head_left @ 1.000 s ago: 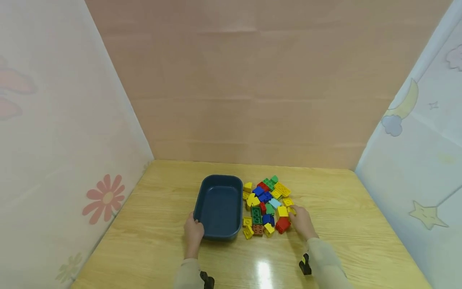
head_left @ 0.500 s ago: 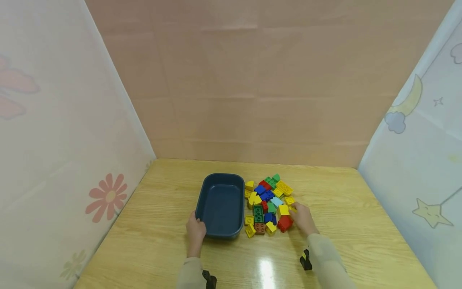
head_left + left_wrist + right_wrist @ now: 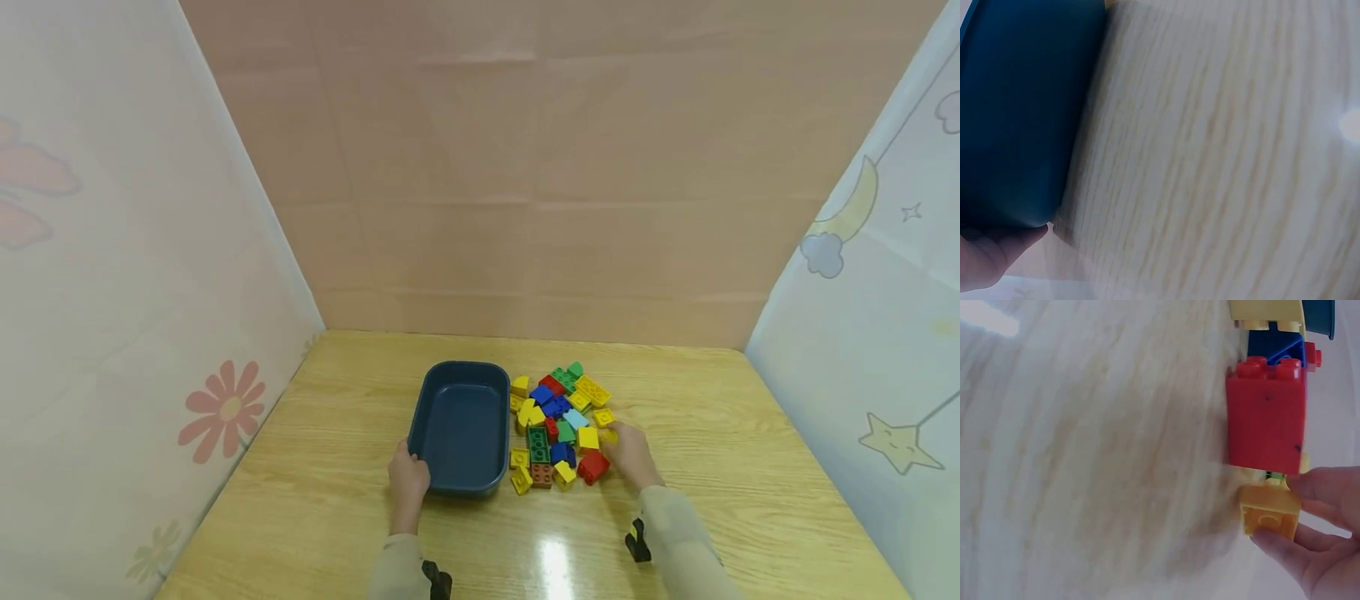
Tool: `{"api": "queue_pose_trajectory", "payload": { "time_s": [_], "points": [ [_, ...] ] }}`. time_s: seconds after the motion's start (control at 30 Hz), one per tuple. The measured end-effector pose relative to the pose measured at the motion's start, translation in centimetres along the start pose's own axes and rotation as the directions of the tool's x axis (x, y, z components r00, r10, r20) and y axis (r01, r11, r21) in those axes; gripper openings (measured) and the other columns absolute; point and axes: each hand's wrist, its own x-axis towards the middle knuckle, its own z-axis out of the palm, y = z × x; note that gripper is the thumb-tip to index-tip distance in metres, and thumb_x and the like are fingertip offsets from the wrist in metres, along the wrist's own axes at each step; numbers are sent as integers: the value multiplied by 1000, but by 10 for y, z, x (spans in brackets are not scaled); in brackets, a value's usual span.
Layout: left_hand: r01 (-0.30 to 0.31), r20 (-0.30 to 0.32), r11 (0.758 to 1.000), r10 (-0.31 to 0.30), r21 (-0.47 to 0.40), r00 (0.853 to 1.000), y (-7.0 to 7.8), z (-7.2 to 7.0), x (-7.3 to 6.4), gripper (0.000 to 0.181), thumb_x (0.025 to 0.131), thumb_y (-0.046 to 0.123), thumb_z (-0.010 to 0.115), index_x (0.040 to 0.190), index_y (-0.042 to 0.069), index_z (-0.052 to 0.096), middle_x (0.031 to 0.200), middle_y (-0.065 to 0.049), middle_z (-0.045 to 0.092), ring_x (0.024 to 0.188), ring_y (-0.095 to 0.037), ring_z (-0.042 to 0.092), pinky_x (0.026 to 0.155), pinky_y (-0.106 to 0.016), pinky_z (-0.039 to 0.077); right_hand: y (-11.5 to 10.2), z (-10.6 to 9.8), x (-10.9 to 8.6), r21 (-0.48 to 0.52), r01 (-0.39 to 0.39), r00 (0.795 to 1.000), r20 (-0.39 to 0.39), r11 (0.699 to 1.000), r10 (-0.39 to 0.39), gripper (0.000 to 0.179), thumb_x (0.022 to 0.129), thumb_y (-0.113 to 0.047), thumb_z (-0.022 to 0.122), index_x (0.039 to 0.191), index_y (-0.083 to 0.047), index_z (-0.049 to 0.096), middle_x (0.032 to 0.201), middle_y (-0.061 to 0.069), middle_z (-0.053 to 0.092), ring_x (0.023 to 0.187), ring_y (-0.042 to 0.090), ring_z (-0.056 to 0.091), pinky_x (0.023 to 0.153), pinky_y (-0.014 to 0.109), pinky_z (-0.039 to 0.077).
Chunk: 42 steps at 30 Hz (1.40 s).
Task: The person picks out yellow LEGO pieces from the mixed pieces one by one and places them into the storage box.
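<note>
A dark blue rectangular bin stands on the table, its inside bare. My left hand grips its near left rim; in the left wrist view that hand appears at the bin's corner. Right of the bin lies a loose pile of toy building bricks in yellow, red, blue, green and brown. At the pile's right edge, my right hand pinches a small yellow brick between thumb and fingers, its hollow underside showing in the right wrist view. Just beside it is a red brick.
The wooden table ends at a brown backdrop. Patterned white panels flank it on both sides. The bricks lie close to the bin's right wall.
The view has shifted slightly. My right hand has drawn the small yellow brick a little to the right, away from the neighbouring bricks. My left hand keeps its grip on the bin.
</note>
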Motion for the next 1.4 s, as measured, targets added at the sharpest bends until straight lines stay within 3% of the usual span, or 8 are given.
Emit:
{"api": "queue_pose_trajectory", "payload": {
  "time_s": [0.17,0.33,0.57,0.7,0.83,0.97,1.23,1.4],
  "points": [
    [-3,4,1000,3,-4,1000,2,1,0,44,76,-13,40,120,-16,42,106,-36,52,94,-43,55,68,-47,47,-13,-5,1,-25,25,997,-77,999,-27,35,81,0,59,111,16,51,108,32,53,101,44,49,83,50,40],
    [2,-7,1000,-2,-9,1000,3,1,0,44,76,-13,41,120,-16,43,105,-36,52,94,-43,55,69,-48,47,-38,-7,2,12,87,987,-135,996,-85,35,81,1,60,112,14,52,110,29,54,103,42,49,84,49,40],
    [-3,-21,1000,3,-9,1000,3,2,-1,42,75,-13,42,117,-16,45,104,-35,53,94,-43,55,71,-48,46,-83,0,-2,84,186,973,-157,979,-171,36,80,-1,63,113,9,54,110,23,56,105,38,50,84,47,41],
    [-17,-54,1000,17,0,998,1,0,0,41,74,-14,41,115,-16,46,102,-35,54,93,-44,55,70,-49,46,-116,14,-8,91,292,948,-156,952,-276,35,79,-1,63,113,7,55,111,21,57,104,35,52,84,44,42],
    [-19,-55,1000,19,-3,998,-1,-2,0,41,74,-14,42,115,-17,46,103,-35,54,93,-43,55,70,-49,46,-147,37,-16,111,420,906,-100,901,-410,34,79,-1,64,110,6,56,109,19,58,101,33,54,82,42,44],
    [-12,-34,1000,12,-4,999,-1,-2,1,43,74,-13,43,117,-16,45,104,-35,53,94,-42,55,71,-48,47,-167,59,-22,109,491,870,-16,864,-492,32,78,-1,64,109,5,58,107,17,59,99,29,55,82,39,44],
    [12,-21,1000,-12,23,1000,2,-1,0,42,75,-11,46,117,-17,44,101,-34,55,93,-42,56,69,-48,47,-180,81,-24,66,506,836,206,860,-508,29,76,0,66,105,2,62,100,12,62,93,23,58,78,31,47],
    [22,-18,998,-22,50,1000,4,-1,-2,43,75,-9,46,118,-16,44,99,-32,57,91,-40,57,64,-46,47,-176,86,-21,15,514,824,269,858,-498,26,74,0,68,100,0,64,94,9,64,87,19,59,76,30,47]
  ]
}}
